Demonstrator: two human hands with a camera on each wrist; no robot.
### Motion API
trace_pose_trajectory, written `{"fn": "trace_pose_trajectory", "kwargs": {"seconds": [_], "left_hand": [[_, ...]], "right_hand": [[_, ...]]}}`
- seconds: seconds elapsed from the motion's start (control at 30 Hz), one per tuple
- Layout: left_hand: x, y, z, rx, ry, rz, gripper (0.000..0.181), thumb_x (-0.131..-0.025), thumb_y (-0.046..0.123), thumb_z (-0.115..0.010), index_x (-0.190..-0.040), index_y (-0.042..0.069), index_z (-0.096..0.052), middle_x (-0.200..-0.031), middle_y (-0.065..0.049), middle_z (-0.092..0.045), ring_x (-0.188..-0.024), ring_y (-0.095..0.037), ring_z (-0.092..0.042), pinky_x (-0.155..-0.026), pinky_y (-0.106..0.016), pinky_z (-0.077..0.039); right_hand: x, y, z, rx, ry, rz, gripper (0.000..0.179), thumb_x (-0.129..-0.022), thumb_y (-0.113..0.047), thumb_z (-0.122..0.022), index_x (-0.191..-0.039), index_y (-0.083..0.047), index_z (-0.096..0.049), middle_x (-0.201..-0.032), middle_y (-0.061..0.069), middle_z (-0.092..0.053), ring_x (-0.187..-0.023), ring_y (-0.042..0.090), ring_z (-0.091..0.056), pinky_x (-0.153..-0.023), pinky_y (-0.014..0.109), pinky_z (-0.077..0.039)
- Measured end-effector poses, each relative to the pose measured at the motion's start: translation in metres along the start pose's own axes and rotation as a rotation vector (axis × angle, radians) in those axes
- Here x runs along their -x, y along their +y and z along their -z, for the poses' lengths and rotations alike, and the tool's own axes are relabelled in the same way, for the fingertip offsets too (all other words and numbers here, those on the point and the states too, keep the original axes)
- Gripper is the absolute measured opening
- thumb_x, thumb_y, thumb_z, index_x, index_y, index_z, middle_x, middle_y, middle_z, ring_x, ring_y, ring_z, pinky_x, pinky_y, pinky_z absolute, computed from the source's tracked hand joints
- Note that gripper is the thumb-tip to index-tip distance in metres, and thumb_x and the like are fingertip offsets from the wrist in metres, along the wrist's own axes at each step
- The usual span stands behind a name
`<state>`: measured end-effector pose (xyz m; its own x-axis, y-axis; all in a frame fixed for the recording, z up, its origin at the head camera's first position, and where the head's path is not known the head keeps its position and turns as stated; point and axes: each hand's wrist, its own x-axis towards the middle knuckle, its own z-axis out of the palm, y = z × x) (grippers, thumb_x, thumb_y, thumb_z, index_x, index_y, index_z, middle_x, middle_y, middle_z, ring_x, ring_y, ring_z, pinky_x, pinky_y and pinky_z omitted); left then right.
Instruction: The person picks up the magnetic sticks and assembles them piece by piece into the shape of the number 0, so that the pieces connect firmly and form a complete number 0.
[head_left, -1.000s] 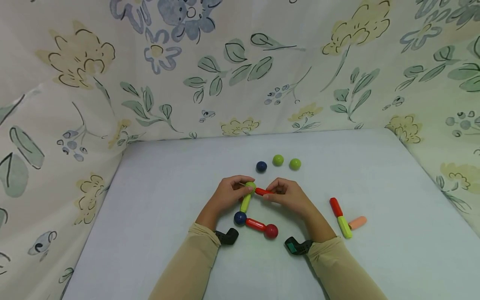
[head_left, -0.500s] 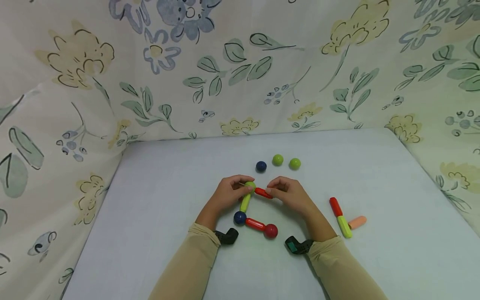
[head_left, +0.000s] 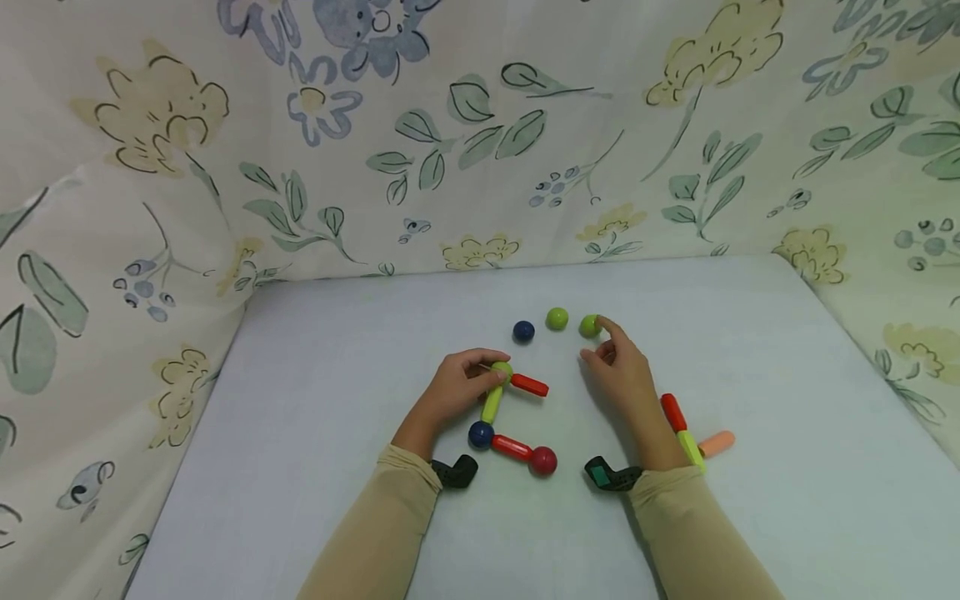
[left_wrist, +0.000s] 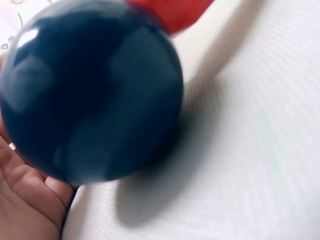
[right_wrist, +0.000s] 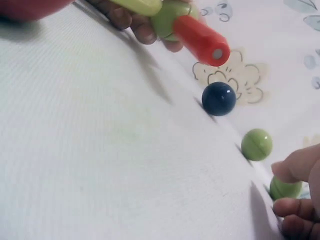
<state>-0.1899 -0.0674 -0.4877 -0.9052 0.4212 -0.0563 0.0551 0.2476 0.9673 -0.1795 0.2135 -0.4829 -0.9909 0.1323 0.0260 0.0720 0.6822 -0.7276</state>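
Note:
My left hand [head_left: 456,388] pinches a green ball [head_left: 502,367] at the top of a joined chain of balls and rods. From that ball a red rod [head_left: 531,385] sticks out to the right; its free end shows a grey metal disc in the right wrist view. A yellow-green rod [head_left: 492,405] runs down to a dark blue ball [head_left: 481,435], then a lower red rod [head_left: 512,447] reaches a red ball [head_left: 543,461]. My right hand [head_left: 626,371] is at the rightmost loose green ball [head_left: 588,326], its index fingertip at the ball and the thumb apart from it.
Left of that ball lie another loose green ball [head_left: 557,318] and a loose dark blue ball [head_left: 523,332]. Beside my right forearm, partly covered, are a red rod [head_left: 672,412], a yellow-green rod [head_left: 690,448] and an orange rod [head_left: 717,442]. Floral cloth [head_left: 420,225] rises behind the white table [head_left: 337,333].
My right hand has let go of the upper red rod, which stays attached to the held green ball. It has moved up and right to the loose green ball. My left hand has stayed put.

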Motion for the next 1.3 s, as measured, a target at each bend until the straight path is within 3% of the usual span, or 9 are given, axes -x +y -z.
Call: {"fn": "trace_pose_trajectory", "kwargs": {"seconds": [0.13,0.33,0.43,0.53,0.63,0.73,0.93,1.1,1.3], "left_hand": [[0.0003,0.0021,0.0,-0.01,0.004,0.006,0.032,-0.093,0.026,-0.068,-0.123,0.014,-0.069,-0.108,-0.005,-0.069,-0.08,-0.018,-0.058,-0.067,-0.027,-0.05],[0.001,0.0023,-0.001,-0.016,0.017,0.005,0.03,-0.093,0.026,-0.068,-0.121,0.016,-0.069,-0.106,-0.001,-0.07,-0.08,-0.019,-0.059,-0.067,-0.028,-0.051],[0.002,0.0029,-0.0008,-0.015,0.022,0.004,0.03,-0.093,0.026,-0.068,-0.121,0.016,-0.069,-0.107,-0.003,-0.069,-0.08,-0.019,-0.059,-0.067,-0.029,-0.05],[0.0023,0.0032,-0.0007,-0.016,0.021,0.005,0.031,-0.093,0.026,-0.069,-0.122,0.015,-0.069,-0.108,-0.005,-0.069,-0.08,-0.019,-0.058,-0.067,-0.028,-0.05],[0.0017,0.0029,-0.0012,-0.014,0.017,0.008,0.031,-0.093,0.026,-0.068,-0.122,0.015,-0.069,-0.108,-0.003,-0.069,-0.08,-0.018,-0.058,-0.067,-0.028,-0.051],[0.0013,0.0028,-0.0014,-0.009,0.012,0.015,0.03,-0.093,0.027,-0.068,-0.122,0.016,-0.069,-0.107,-0.001,-0.069,-0.079,-0.017,-0.059,-0.066,-0.027,-0.051],[0.0014,0.003,-0.0018,0.0,0.01,0.031,0.029,-0.093,0.027,-0.068,-0.121,0.017,-0.07,-0.105,0.0,-0.069,-0.08,-0.019,-0.059,-0.066,-0.029,-0.051],[0.0011,0.0026,-0.0018,0.006,0.007,0.022,0.03,-0.093,0.026,-0.068,-0.121,0.017,-0.069,-0.106,-0.001,-0.069,-0.08,-0.018,-0.059,-0.066,-0.028,-0.052],[0.0024,0.004,-0.0012,-0.004,0.011,0.016,0.031,-0.093,0.027,-0.068,-0.122,0.015,-0.069,-0.107,-0.001,-0.069,-0.08,-0.017,-0.059,-0.066,-0.027,-0.051]], "right_hand": [[-0.0012,-0.0008,-0.001,0.027,-0.023,-0.008,0.059,-0.095,-0.027,-0.062,-0.15,-0.017,-0.039,-0.102,0.011,-0.056,-0.093,0.027,-0.052,-0.08,0.038,-0.044],[0.0011,0.0005,-0.0026,0.008,0.052,-0.029,0.045,-0.092,-0.026,-0.067,-0.131,-0.011,-0.048,-0.103,0.012,-0.053,-0.091,0.027,-0.049,-0.075,0.037,-0.042],[0.0002,-0.0001,-0.0035,0.037,0.063,0.011,0.054,-0.091,-0.025,-0.068,-0.14,-0.014,-0.046,-0.128,0.019,-0.047,-0.109,0.034,-0.05,-0.087,0.047,-0.049],[-0.0013,-0.0013,-0.005,0.134,0.026,0.062,0.069,-0.091,-0.028,-0.068,-0.152,-0.02,-0.036,-0.159,0.018,-0.022,-0.13,0.045,-0.04,-0.099,0.062,-0.043],[-0.0024,-0.0034,-0.0065,0.248,-0.025,0.092,0.076,-0.09,-0.032,-0.068,-0.155,-0.021,-0.03,-0.166,0.007,-0.006,-0.133,0.049,-0.034,-0.099,0.068,-0.038],[-0.0009,-0.0044,-0.0079,0.255,-0.013,0.093,0.071,-0.09,-0.031,-0.069,-0.152,-0.02,-0.036,-0.165,0.008,-0.015,-0.131,0.045,-0.036,-0.097,0.067,-0.038],[0.0051,-0.0046,-0.0075,0.086,0.153,0.068,0.051,-0.089,-0.02,-0.071,-0.137,-0.016,-0.053,-0.143,0.017,-0.036,-0.133,0.038,-0.037,-0.104,0.057,-0.042],[0.0062,-0.0017,-0.0073,0.118,0.083,0.058,0.042,-0.092,-0.017,-0.067,-0.133,-0.012,-0.057,-0.138,0.018,-0.045,-0.125,0.037,-0.047,-0.104,0.054,-0.043],[0.007,-0.0024,-0.0053,0.036,-0.018,0.024,0.033,-0.092,-0.016,-0.066,-0.124,-0.012,-0.059,-0.124,0.014,-0.054,-0.109,0.032,-0.05,-0.097,0.05,-0.046]]}}
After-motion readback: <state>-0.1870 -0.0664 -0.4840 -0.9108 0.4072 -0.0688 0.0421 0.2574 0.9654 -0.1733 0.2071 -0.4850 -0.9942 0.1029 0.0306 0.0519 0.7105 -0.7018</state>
